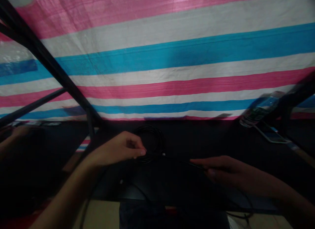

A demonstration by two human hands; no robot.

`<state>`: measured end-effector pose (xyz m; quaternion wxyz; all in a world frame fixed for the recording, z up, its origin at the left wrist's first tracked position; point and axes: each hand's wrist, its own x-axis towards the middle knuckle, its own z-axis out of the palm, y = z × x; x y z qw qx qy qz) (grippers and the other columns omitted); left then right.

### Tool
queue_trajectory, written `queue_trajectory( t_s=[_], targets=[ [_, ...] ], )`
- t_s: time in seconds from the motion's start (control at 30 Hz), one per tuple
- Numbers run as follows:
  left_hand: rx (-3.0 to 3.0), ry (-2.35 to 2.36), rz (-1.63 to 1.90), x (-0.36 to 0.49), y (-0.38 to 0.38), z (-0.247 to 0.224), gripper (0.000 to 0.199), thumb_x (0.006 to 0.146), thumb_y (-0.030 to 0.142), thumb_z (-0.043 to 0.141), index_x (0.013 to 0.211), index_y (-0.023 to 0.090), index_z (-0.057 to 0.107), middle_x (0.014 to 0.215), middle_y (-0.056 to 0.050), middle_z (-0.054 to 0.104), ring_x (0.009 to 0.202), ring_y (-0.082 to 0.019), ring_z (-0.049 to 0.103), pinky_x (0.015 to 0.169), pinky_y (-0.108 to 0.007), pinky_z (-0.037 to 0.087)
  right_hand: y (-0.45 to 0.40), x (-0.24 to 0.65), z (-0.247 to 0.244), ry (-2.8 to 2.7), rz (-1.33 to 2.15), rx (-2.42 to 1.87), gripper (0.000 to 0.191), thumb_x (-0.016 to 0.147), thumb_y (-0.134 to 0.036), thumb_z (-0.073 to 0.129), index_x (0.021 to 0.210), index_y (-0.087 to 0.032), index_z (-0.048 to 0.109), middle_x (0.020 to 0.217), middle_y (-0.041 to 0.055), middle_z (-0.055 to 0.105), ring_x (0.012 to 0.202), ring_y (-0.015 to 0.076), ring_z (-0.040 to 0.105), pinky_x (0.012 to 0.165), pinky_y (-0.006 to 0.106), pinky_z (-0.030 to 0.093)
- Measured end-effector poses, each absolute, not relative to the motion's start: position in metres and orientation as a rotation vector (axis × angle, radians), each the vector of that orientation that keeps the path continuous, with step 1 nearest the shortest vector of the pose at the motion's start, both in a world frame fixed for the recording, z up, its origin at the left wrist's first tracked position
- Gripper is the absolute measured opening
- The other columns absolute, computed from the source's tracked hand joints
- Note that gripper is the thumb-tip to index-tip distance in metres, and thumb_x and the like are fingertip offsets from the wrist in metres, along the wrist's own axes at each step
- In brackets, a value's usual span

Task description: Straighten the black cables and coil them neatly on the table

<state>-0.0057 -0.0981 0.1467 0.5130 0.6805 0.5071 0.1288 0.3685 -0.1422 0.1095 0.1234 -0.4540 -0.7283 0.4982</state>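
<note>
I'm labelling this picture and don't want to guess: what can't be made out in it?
All in the head view:
1. What, if anything, the left hand pinches: lost in dimness against the black table.
2. Where the cable in the right hand ends: dark on dark.
3. Wording on the bottle: blurred.
4. What another person's hand touches: dim and blurred near the left edge.

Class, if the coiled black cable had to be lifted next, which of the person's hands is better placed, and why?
Probably the left. The left hand is close beside the coiled black cable, overlapping its left side in view; the right hand is farther off, gripping a thin dark cable end.
</note>
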Motion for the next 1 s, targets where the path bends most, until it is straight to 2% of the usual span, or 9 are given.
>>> queue_trajectory(
  t_s=[0.1, 0.2, 0.43, 0.53, 0.6, 0.67, 0.77, 0.83, 1.0],
  targets=[
    [1.689, 1.172, 0.269, 0.008, -0.092, 0.152, 0.028, 0.080, 0.042, 0.074, 0.075, 0.015, 0.072, 0.063, 0.001, 0.062, 0.058, -0.011, 0.053, 0.052, -0.020, 0.036, -0.138, 0.342, 0.119, -2.178, 1.379, -1.252, 0.046, 0.097, -0.045, 0.052, 0.139, -0.029, 0.060, 0.106, 0.0056, 0.077, 0.089, 0.0210, 0.070, 0.081, 0.033, 0.057],
    [1.749, 1.133, 0.183, 0.003, -0.090, 0.158, 0.023, 0.081, 0.038, 0.073, 0.085, 0.016, 0.077, 0.070, -0.001, 0.070, 0.065, -0.013, 0.061, 0.057, -0.021, 0.042, -0.133, 0.341, 0.125, -2.259, 1.453, -1.227, 0.041, 0.094, -0.043, 0.054, 0.131, -0.030, 0.068, 0.118, 0.0041, 0.076, 0.101, 0.0245, 0.070, 0.093, 0.036, 0.055],
    [1.743, 1.277, 0.140, -0.046, -0.108, 0.170, 0.018, 0.077, 0.036, 0.077, 0.088, 0.022, 0.082, 0.080, -0.002, 0.077, 0.072, -0.017, 0.069, 0.063, -0.022, 0.050, -0.132, 0.414, 0.125, -2.060, 1.651, -1.729, 0.036, 0.072, -0.055, 0.071, 0.096, -0.031, 0.084, 0.112, 0.0079, 0.078, 0.109, 0.0366, 0.069, 0.097, 0.043, 0.053],
    [1.727, 1.301, 0.168, -0.057, -0.110, 0.170, 0.019, 0.076, 0.037, 0.078, 0.088, 0.024, 0.082, 0.084, -0.003, 0.077, 0.073, -0.017, 0.069, 0.065, -0.023, 0.051, -0.133, 0.431, 0.126, -2.008, 1.711, -1.762, 0.044, 0.070, -0.061, 0.071, 0.101, -0.032, 0.083, 0.102, 0.0110, 0.079, 0.088, 0.0315, 0.073, 0.077, 0.038, 0.058],
    [1.726, 1.292, 0.202, -0.055, -0.105, 0.167, 0.022, 0.077, 0.041, 0.077, 0.086, 0.022, 0.081, 0.077, -0.003, 0.075, 0.067, -0.015, 0.066, 0.060, -0.022, 0.048, -0.133, 0.424, 0.129, -1.997, 1.739, -1.769, 0.052, 0.073, -0.063, 0.069, 0.113, -0.032, 0.079, 0.091, 0.0108, 0.078, 0.068, 0.0237, 0.069, 0.060, 0.033, 0.054],
    [1.715, 1.279, 0.234, -0.044, -0.097, 0.163, 0.026, 0.079, 0.044, 0.075, 0.086, 0.019, 0.081, 0.068, -0.002, 0.072, 0.061, -0.013, 0.061, 0.054, -0.020, 0.043, -0.130, 0.404, 0.131, -1.969, 1.652, -1.704, 0.058, 0.076, -0.062, 0.068, 0.124, -0.030, 0.074, 0.085, 0.0087, 0.075, 0.060, 0.0183, 0.062, 0.053, 0.028, 0.049],
    [1.726, 1.221, 0.241, -0.018, -0.087, 0.156, 0.029, 0.081, 0.045, 0.074, 0.088, 0.018, 0.080, 0.068, -0.002, 0.071, 0.062, -0.013, 0.060, 0.055, -0.020, 0.040, -0.123, 0.365, 0.130, -1.988, 1.407, -1.461, 0.057, 0.086, -0.058, 0.060, 0.133, -0.027, 0.067, 0.085, 0.0060, 0.073, 0.066, 0.0169, 0.060, 0.058, 0.027, 0.049],
    [1.758, 1.178, 0.220, -0.002, -0.083, 0.153, 0.028, 0.082, 0.043, 0.073, 0.089, 0.017, 0.080, 0.072, -0.003, 0.072, 0.065, -0.014, 0.062, 0.057, -0.021, 0.041, -0.118, 0.344, 0.127, -2.096, 1.322, -1.320, 0.049, 0.091, -0.052, 0.055, 0.131, -0.026, 0.069, 0.085, 0.0050, 0.074, 0.073, 0.0178, 0.062, 0.066, 0.028, 0.051],
    [1.772, 1.087, 0.073, -0.001, -0.077, 0.151, 0.024, 0.081, 0.036, 0.074, 0.097, 0.019, 0.082, 0.087, -0.006, 0.079, 0.078, -0.019, 0.069, 0.067, -0.025, 0.049, -0.109, 0.350, 0.116, -2.271, 1.476, -1.391, 0.035, 0.084, -0.045, 0.063, 0.108, -0.027, 0.081, 0.104, 0.0049, 0.079, 0.094, 0.0259, 0.070, 0.084, 0.034, 0.055]
  ],
)
